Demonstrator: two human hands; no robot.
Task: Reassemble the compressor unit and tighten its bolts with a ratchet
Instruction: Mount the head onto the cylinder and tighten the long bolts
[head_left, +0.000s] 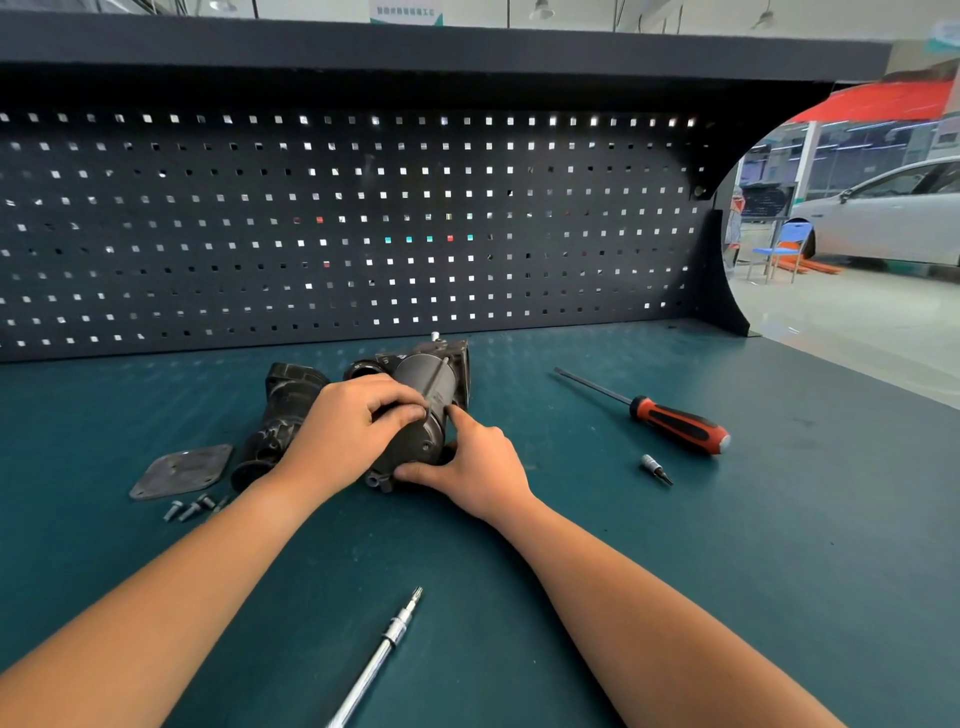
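Observation:
The dark compressor body (423, 376) lies on its side in the middle of the green bench. My left hand (348, 423) rests over its near end, fingers pinching a long thin bolt (436, 382) that runs along the housing. My right hand (467, 462) grips the lower near end of the body, forefinger raised against it. A second black housing part (283, 408) lies just left of it. A flat metal cover plate (182, 470) and several loose bolts (189, 509) lie at the left. The ratchet extension with its bit (382, 649) lies near the front edge.
A red-and-black screwdriver (665, 418) lies to the right, with a small bit socket (655, 469) in front of it. A dark pegboard (337, 234) closes the back of the bench (675, 545). Beyond the right edge are a workshop floor and a white car (883, 213).

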